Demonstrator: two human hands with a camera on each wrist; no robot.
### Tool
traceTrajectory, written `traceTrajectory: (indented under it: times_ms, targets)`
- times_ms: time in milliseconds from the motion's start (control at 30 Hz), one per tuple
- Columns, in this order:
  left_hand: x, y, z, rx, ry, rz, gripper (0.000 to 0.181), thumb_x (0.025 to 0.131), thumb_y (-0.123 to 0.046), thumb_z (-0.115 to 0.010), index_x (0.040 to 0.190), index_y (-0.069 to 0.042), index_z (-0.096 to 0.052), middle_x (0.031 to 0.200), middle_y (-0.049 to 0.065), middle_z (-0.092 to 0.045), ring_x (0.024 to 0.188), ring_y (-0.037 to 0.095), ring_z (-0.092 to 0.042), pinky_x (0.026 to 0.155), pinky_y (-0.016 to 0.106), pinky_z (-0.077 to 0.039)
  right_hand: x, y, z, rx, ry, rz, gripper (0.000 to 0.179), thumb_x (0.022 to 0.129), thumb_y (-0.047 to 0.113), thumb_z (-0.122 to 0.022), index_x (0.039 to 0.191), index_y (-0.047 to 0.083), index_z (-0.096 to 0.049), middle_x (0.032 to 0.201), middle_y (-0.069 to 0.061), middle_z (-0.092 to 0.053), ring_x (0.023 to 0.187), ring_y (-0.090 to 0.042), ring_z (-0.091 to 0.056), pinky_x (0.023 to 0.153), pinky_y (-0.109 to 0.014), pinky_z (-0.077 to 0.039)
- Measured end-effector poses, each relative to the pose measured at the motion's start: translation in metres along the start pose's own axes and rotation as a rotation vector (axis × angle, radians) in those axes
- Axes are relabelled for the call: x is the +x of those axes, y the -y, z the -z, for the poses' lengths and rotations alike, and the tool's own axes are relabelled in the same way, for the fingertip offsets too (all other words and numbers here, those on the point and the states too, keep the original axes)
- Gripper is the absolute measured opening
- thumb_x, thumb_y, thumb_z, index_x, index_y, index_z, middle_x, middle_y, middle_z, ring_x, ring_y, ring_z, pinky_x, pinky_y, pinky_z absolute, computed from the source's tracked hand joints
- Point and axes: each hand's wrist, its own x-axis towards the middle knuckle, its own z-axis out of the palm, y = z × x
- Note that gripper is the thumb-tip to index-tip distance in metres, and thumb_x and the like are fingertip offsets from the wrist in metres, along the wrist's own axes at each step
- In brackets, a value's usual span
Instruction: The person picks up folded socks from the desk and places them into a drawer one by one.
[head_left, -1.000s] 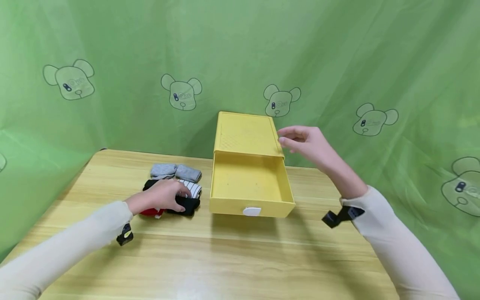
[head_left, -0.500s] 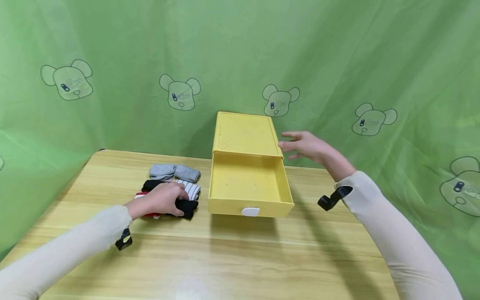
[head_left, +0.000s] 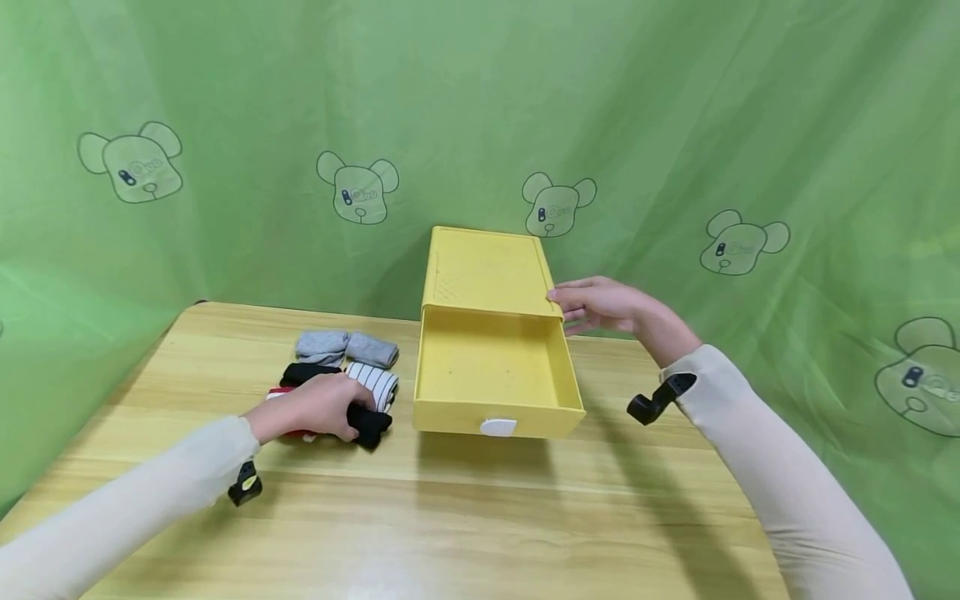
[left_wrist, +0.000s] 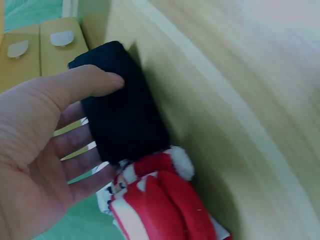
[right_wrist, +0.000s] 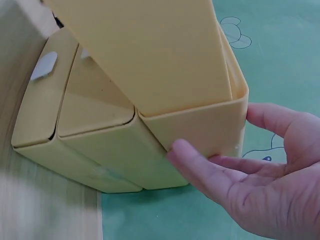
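My left hand (head_left: pixel 322 404) pinches a folded black sock (head_left: pixel 370 427) at the near right of a group of folded socks. In the left wrist view the thumb lies across the black sock's face and the fingers are behind it. A red and white sock (left_wrist: pixel 167 205) lies beside it, mostly under the hand in the head view. My right hand (head_left: pixel 603 304) touches the right side of a yellow drawer unit (head_left: pixel 487 271) near its upper front edge, its fingers fairly straight. The unit's top drawer (head_left: pixel 457 415) is pulled out, with nothing inside.
Behind the left hand lie a white sock with dark stripes (head_left: pixel 375 383), another black sock (head_left: pixel 307 372) and grey folded socks (head_left: pixel 372 350). Lower drawers (right_wrist: pixel 95 100) below the top one are closed. A green curtain (head_left: pixel 465 108) hangs behind the wooden table (head_left: pixel 480 517).
My right hand has come down and forward along the unit's right side and now touches it. My left hand has shifted slightly nearer, and the black sock has turned and moved a little with it.
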Motion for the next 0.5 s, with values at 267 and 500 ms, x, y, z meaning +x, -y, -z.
traceTrajectory:
  times_ms: [267,500]
  targets:
    - [0.004,-0.001,0.015,-0.148,0.11,-0.031,0.03,0.073,-0.015,-0.088,0.101,-0.014,-0.079,0.092,-0.006,-0.077,0.086,0.007,-0.068,0.081,0.03,-0.056,0.001,0.0,-0.002,0.096,0.003,-0.033,0.072,0.109,0.022,-0.047,0.159,-0.009,-0.007,0.111,0.0,-0.066,0.104,-0.013,-0.067,0.1,-0.033,-0.057]
    - [0.004,-0.006,0.039,-0.228,0.154,-0.038,0.037,0.076,-0.017,-0.088,0.109,-0.005,-0.077,0.104,0.006,-0.078,0.098,0.019,-0.073,0.089,0.035,-0.06,0.0,0.002,-0.005,0.13,-0.017,-0.054,0.073,0.108,0.023,-0.049,0.159,-0.008,-0.007,0.108,0.0,-0.068,0.104,-0.015,-0.068,0.1,-0.033,-0.057]
